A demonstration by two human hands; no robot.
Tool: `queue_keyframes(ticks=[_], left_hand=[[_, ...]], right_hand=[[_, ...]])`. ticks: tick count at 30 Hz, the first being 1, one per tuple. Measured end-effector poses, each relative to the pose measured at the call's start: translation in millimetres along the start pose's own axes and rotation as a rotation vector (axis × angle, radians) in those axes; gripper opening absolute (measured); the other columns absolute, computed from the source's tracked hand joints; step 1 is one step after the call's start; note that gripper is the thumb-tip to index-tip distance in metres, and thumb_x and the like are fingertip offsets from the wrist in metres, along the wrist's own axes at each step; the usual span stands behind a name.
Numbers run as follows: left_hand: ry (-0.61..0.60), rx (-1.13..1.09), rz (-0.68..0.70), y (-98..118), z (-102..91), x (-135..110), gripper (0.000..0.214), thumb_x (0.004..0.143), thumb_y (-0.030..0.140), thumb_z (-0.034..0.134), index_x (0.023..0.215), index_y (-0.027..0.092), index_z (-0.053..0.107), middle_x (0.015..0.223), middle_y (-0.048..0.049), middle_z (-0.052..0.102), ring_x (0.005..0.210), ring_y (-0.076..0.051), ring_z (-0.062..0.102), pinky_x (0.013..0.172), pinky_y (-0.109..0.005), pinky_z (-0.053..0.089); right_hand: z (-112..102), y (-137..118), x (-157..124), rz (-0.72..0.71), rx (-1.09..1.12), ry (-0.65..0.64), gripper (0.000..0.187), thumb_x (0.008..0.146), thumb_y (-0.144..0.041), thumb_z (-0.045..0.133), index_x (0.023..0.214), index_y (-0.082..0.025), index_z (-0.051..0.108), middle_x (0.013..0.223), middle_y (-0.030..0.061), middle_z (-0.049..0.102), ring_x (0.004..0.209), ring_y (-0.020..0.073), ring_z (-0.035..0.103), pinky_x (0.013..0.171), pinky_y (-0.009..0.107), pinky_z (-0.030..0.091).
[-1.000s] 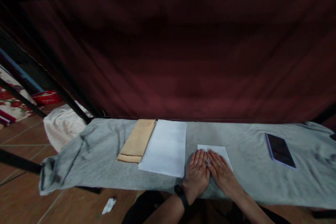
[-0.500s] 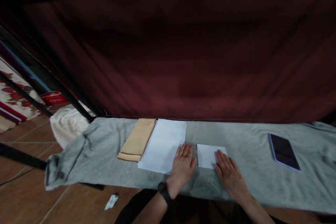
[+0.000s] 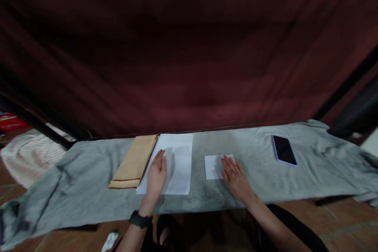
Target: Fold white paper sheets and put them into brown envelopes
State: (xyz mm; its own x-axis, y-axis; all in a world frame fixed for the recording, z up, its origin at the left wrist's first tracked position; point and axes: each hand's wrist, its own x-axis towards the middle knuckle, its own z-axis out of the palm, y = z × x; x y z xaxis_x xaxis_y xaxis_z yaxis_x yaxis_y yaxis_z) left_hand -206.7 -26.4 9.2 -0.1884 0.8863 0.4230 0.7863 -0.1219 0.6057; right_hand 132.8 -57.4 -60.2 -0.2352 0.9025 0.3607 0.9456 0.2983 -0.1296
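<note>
My left hand [image 3: 157,172], a dark watch on its wrist, is over the left part of a stack of white paper sheets [image 3: 179,165]. Its fingers are stretched out and nothing is in them; a shadow falls on the paper beside it. Brown envelopes [image 3: 134,159] lie just left of the sheets, close against them. A small white rectangle of folded paper or card [image 3: 212,166] rests on the grey cloth to the right. Over its right part lies my right hand [image 3: 237,179], flat with fingers extended.
A phone [image 3: 284,150] in a purple case lies on the right of the grey cloth [image 3: 254,145]. Dark red fabric [image 3: 189,67] hangs behind, between dark posts. A striped cloth [image 3: 32,157] is at far left, and a crumpled white scrap [image 3: 110,241] is on the floor.
My left hand has moved left from the right edge of the white sheets to their left part. My right hand stays on the small paper. The view has turned right.
</note>
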Motion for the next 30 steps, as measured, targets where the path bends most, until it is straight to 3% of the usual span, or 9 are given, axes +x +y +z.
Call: queue_keyframes(ticks=[3, 6, 8, 10, 14, 17, 20, 23, 30], left_hand=[[-0.287, -0.053, 0.239, 56, 45.6, -24, 0.050, 0.104, 0.039, 0.029, 0.142, 0.018, 0.053, 0.149, -0.0101, 0.055, 0.140, -0.021, 0.048, 0.118, -0.041, 0.039], [-0.480, 0.052, 0.427, 98, 92.9, -47, 0.055, 0.104, 0.041, 0.030, 0.150, 0.012, 0.043, 0.157, -0.0136, 0.042, 0.148, -0.023, 0.035, 0.120, -0.044, 0.036], [-0.552, 0.157, 0.461, 106, 115.8, -57, 0.056, 0.105, 0.040, 0.028, 0.150, 0.010, 0.042, 0.157, -0.0159, 0.042, 0.147, -0.025, 0.035, 0.119, -0.046, 0.037], [-0.560, 0.246, 0.479, 100, 128.3, -63, 0.057, 0.104, 0.040, 0.029, 0.150, 0.008, 0.041, 0.157, -0.0177, 0.041, 0.147, -0.027, 0.036, 0.119, -0.048, 0.037], [-0.477, 0.320, 0.526, 82, 129.3, -67, 0.058, 0.102, 0.036, 0.035, 0.152, 0.007, 0.037, 0.159, -0.0167, 0.037, 0.149, -0.027, 0.032, 0.121, -0.047, 0.034], [-0.476, 0.343, 0.485, 84, 124.2, -59, 0.052, 0.102, 0.031, 0.034, 0.147, 0.009, 0.045, 0.154, -0.0164, 0.046, 0.144, -0.027, 0.042, 0.117, -0.047, 0.038], [-0.503, 0.322, 0.451, 96, 124.9, -42, 0.047, 0.101, 0.026, 0.034, 0.142, 0.012, 0.052, 0.149, -0.0150, 0.053, 0.139, -0.026, 0.048, 0.117, -0.045, 0.038], [-0.562, 0.283, 0.402, 106, 129.9, -22, 0.049, 0.098, 0.020, 0.038, 0.145, 0.012, 0.048, 0.152, -0.0137, 0.050, 0.142, -0.024, 0.045, 0.118, -0.040, 0.035], [-0.668, 0.235, 0.294, 107, 135.2, 8, 0.053, 0.083, 0.013, 0.060, 0.136, 0.015, 0.057, 0.134, -0.0123, 0.061, 0.126, -0.025, 0.055, 0.110, -0.037, 0.041]], right_hand=[[-7, -13, 12, -0.008, 0.040, -0.080, 0.052, 0.106, -0.035, 0.027, 0.152, -0.015, 0.041, 0.158, 0.0095, 0.041, 0.145, 0.0243, 0.038, 0.120, 0.046, 0.029], [-4, -21, 14, -0.029, 0.061, -0.109, 0.050, 0.106, -0.033, 0.031, 0.153, -0.019, 0.041, 0.159, 0.0085, 0.039, 0.146, 0.0248, 0.037, 0.120, 0.047, 0.028], [-1, -20, 11, -0.011, 0.061, -0.106, 0.050, 0.105, -0.031, 0.032, 0.152, -0.018, 0.042, 0.159, 0.0091, 0.039, 0.146, 0.0247, 0.037, 0.121, 0.046, 0.027], [2, -13, 8, 0.030, 0.056, -0.099, 0.050, 0.105, -0.030, 0.033, 0.152, -0.016, 0.041, 0.159, 0.0094, 0.039, 0.146, 0.0242, 0.037, 0.121, 0.045, 0.027], [-2, 11, 7, 0.165, 0.045, -0.119, 0.052, 0.104, -0.031, 0.034, 0.153, -0.016, 0.040, 0.158, 0.0098, 0.039, 0.146, 0.0247, 0.038, 0.120, 0.046, 0.027], [-9, 28, 13, 0.241, 0.048, -0.162, 0.052, 0.102, -0.026, 0.036, 0.151, -0.015, 0.043, 0.157, 0.0109, 0.041, 0.145, 0.0259, 0.039, 0.120, 0.046, 0.028], [-14, 37, 23, 0.240, 0.087, -0.183, 0.052, 0.099, -0.021, 0.038, 0.151, -0.013, 0.044, 0.157, 0.0119, 0.042, 0.145, 0.0250, 0.039, 0.119, 0.045, 0.028], [-16, 40, 34, 0.191, 0.145, -0.199, 0.054, 0.097, -0.015, 0.037, 0.150, -0.014, 0.044, 0.156, 0.0108, 0.043, 0.144, 0.0225, 0.040, 0.119, 0.044, 0.029], [-22, 46, 48, 0.204, 0.253, -0.215, 0.057, 0.088, -0.013, 0.054, 0.144, -0.022, 0.052, 0.145, 0.0097, 0.056, 0.132, 0.0240, 0.052, 0.117, 0.044, 0.033]])
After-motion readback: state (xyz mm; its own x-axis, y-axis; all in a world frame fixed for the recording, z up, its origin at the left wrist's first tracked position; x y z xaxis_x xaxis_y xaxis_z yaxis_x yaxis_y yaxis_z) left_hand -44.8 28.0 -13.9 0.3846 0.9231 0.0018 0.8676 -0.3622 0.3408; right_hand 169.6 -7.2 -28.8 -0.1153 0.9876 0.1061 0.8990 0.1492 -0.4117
